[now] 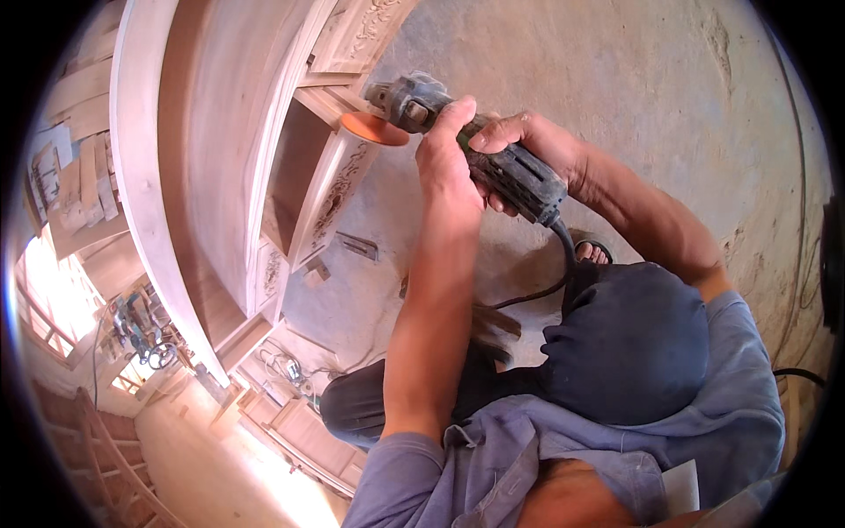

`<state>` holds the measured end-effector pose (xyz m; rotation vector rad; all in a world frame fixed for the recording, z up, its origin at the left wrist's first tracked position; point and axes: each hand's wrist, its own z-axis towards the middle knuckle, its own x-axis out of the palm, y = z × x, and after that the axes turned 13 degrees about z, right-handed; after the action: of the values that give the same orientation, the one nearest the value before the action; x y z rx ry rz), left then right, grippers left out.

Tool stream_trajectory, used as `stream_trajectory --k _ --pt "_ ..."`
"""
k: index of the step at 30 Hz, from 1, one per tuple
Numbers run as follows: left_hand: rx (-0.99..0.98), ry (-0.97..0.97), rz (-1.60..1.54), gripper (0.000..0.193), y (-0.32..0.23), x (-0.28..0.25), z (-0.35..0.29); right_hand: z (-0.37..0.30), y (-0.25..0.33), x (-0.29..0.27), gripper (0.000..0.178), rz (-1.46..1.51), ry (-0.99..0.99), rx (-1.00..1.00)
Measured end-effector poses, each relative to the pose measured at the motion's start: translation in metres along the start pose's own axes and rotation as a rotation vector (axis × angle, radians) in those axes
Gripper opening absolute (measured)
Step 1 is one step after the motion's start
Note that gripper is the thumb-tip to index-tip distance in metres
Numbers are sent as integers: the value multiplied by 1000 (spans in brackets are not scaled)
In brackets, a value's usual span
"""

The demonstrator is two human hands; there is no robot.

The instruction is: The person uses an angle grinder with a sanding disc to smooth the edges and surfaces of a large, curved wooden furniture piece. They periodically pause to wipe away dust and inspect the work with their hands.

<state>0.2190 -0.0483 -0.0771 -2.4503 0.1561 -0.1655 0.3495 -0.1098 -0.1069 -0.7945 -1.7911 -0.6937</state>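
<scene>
I have two bare hands on one dusty, dark angle grinder, which is held up over the concrete floor, just right of a pale wooden cabinet. The fingers of my left hand are wrapped round the grinder's front part, behind its head; those of my right hand are closed round the body farther back. Neither grip looks loose.

The grinder's long axis slants from the power cord at the near right to the head at the far left. There, one orange disc lies to the left of both hands, the left hand being the nearer. The disc overlaps the far end of a carved panel on the cabinet; from this view I cannot tell whether they touch.

Counted: one grinder, one disc, one cord leaving the grinder, one cabinet, and three carved panels that I can make out, including the one at the disc.
</scene>
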Motion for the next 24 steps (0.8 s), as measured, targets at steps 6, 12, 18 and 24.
stream_trajectory --k 6,12,18,24 --pt "-135 -35 22 28 5 4 16 11 -1 -3 36 -49 -233 22" --pt "-70 22 9 27 3 -2 7 5 -4 -5 34 1 -67 45" --pt "-51 -14 24 29 -1 -1 8 9 -1 -3 36 -16 -108 15" --pt "-129 -29 63 30 1 5 19 17 1 -10 44 1 -131 62"
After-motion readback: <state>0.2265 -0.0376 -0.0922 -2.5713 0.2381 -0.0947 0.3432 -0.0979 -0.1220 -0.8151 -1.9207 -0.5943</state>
